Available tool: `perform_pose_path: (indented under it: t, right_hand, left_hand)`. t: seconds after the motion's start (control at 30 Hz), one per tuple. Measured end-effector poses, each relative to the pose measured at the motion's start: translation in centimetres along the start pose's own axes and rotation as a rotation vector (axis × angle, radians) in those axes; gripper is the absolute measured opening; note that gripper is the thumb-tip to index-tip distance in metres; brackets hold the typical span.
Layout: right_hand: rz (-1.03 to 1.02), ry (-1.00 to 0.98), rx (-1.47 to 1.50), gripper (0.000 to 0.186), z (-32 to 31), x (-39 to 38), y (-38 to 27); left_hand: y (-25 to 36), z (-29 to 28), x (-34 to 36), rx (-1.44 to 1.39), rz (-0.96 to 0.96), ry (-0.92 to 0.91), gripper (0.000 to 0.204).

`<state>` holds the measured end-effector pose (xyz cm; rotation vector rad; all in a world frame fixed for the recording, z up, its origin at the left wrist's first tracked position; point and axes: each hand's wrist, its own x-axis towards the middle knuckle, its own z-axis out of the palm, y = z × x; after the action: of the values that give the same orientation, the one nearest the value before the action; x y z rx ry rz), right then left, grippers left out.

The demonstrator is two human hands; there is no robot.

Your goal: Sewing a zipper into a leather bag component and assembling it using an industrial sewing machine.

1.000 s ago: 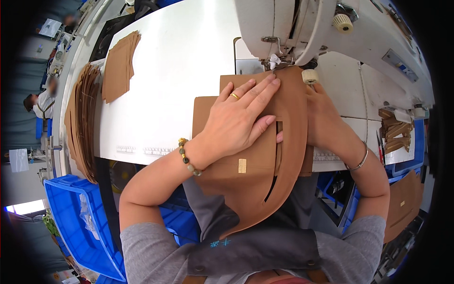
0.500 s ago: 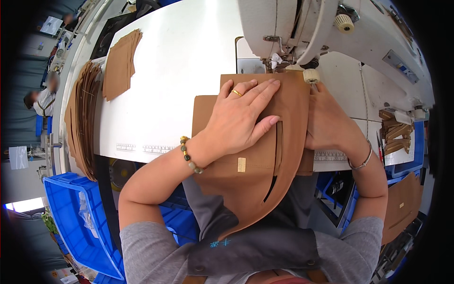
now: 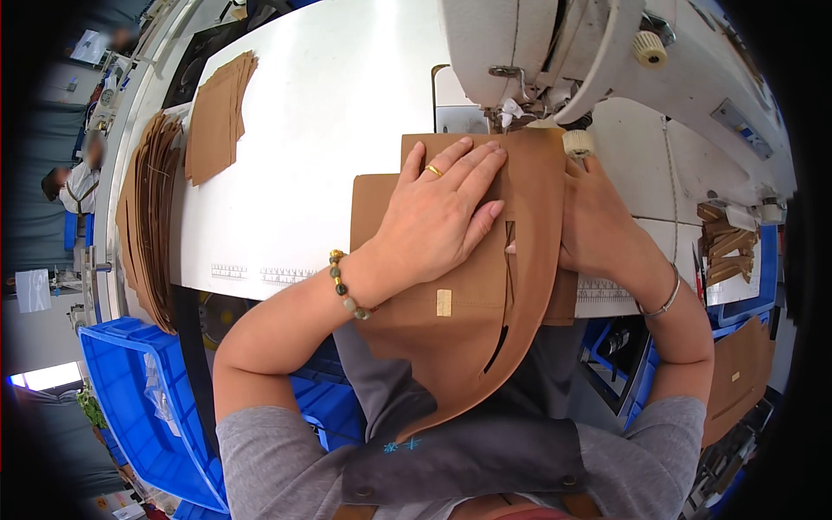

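Observation:
A brown leather-like panel [image 3: 416, 334] with long slits and a small pale tab lies over the table's front edge. Its far edge sits at the presser foot of the white sewing machine [image 3: 511, 52], and its near end droops against my apron. My left hand [image 3: 446, 208] rests flat on the panel, fingers stretched toward the needle area. My right hand [image 3: 602, 217] grips the panel's right edge, several fingers hidden beneath it. One fingertip [image 3: 511, 249] shows through a slit.
Brown pieces [image 3: 218, 121] lie on the white table [image 3: 303, 130] at the left, beside a thick brown stack [image 3: 149, 225]. Blue crates [image 3: 143, 399] stand below. Small brown strips [image 3: 728, 247] and another brown panel [image 3: 741, 377] are at the right.
A fingertip has come into view in the slit. My left thumb has drawn slightly up toward the other fingers, and the panel's right flap has shifted a little to the right.

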<state>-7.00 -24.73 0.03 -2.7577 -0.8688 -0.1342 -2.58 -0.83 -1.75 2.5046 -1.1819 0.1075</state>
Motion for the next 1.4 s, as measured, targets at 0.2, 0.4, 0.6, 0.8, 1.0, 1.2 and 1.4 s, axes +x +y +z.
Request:
perform_pose_path:
  t: [0.2, 0.4, 0.6, 0.8, 1.0, 1.2, 1.4]
  right_hand:
    - [0.026, -0.027, -0.031, 0.057, 0.0, 0.1, -0.1]
    - [0.021, -0.05, -0.01, 0.056, -0.2, 0.1, 0.1]
    - [0.015, 0.048, 0.091, 0.064, -0.2, 0.1, 0.0]
    - [-0.01, 0.058, 0.052, 0.066, 0.2, 0.0, 0.1]
    - [-0.013, 0.08, 0.055, 0.061, 0.6, -0.2, 0.5]
    - [-0.005, 0.078, 0.104, 0.062, 0.4, 0.0, 0.4]
    - [-0.018, 0.077, 0.055, 0.062, 0.7, -0.2, 0.6]
  left_hand:
    - [-1.0, 0.1, 0.4, -0.011, 0.006, 0.007, 0.055]
    - [-2.5, 0.6, 2.0, 0.007, 0.014, 0.074, 0.049]
    - [-5.4, 1.0, 4.8, 0.048, 0.028, 0.154, 0.04]
    - [-6.4, 1.0, 6.2, 0.05, 0.052, 0.138, 0.04]
    - [-2.3, -0.7, 2.3, -0.016, 0.027, 0.245, 0.035]
    - [-0.8, -0.5, -0.3, -0.006, 0.02, 0.015, 0.059]
    - [-1.0, -0.5, -0.5, -0.023, 0.067, -0.024, 0.059]
